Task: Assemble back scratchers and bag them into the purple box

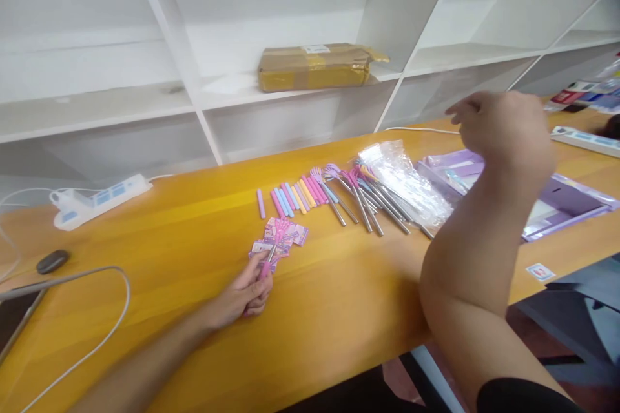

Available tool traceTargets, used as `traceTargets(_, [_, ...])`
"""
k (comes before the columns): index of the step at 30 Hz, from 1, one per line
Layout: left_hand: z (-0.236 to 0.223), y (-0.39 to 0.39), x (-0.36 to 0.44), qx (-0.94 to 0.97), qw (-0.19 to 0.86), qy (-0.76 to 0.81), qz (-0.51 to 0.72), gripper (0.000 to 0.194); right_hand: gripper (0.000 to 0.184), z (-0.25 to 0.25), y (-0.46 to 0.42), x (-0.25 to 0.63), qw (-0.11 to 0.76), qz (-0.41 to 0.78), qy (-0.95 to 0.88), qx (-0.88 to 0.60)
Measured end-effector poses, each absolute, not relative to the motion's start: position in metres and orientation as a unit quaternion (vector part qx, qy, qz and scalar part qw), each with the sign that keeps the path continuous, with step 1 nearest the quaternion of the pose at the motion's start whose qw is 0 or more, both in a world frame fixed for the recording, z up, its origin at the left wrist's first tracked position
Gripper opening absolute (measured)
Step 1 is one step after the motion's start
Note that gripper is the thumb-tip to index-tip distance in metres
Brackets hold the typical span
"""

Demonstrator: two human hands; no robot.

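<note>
My left hand (252, 290) is closed around the pink handle of a back scratcher (274, 246), which has a thin metal rod and a pink claw head. That claw lies over a small pile of purple and pink printed cards (298, 233) on the table. Above the table at the right, my right hand (504, 126) is raised with its fingers bent together, pointing left. Nothing shows in its fingers. Between the hands lie several back scratchers (361, 203) with metal rods and coloured claws. Beside them is a row of coloured handle sleeves (295, 197).
Clear plastic bags (407, 184) lie beside a purple open box (566, 200), partly behind my right arm. A taped carton (314, 68) sits on the white shelf. Power strips (104, 200) stand at both sides. A mouse (52, 262) and white cable (123, 306) are at the left.
</note>
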State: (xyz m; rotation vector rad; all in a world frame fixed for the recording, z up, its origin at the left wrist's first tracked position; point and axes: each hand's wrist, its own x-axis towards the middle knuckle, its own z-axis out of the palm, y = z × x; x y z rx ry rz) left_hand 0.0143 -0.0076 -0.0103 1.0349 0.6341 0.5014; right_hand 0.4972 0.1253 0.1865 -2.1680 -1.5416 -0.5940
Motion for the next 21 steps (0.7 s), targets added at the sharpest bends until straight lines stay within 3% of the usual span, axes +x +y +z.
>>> traceTargets(3, [-0.009,-0.008,0.014,0.522,0.767,0.274,0.255,0.071,0.029,0.214,0.073,0.445,0.346,-0.187,-0.569,-0.722])
traceTargets(10, [-0.025,-0.003,0.011,0.561,0.705,0.257,0.35,0.065,0.013,0.222,-0.004,0.361,0.551,0.1,-0.685,-0.467])
traceTargets(13, [-0.031,0.0,0.009,0.551,0.699,0.255,0.378,0.068,0.014,0.212,0.0,0.339,0.528,0.219,-0.729,-0.376])
traceTargets(16, [-0.032,0.0,0.008,0.556,0.698,0.257,0.37,0.068,0.015,0.199,0.021,0.316,0.433,0.306,-0.786,-0.319])
traceTargets(21, [-0.031,-0.001,0.008,0.543,0.709,0.238,0.383,0.094,0.018,0.168,0.059,0.275,0.338,0.439,-0.793,-0.252])
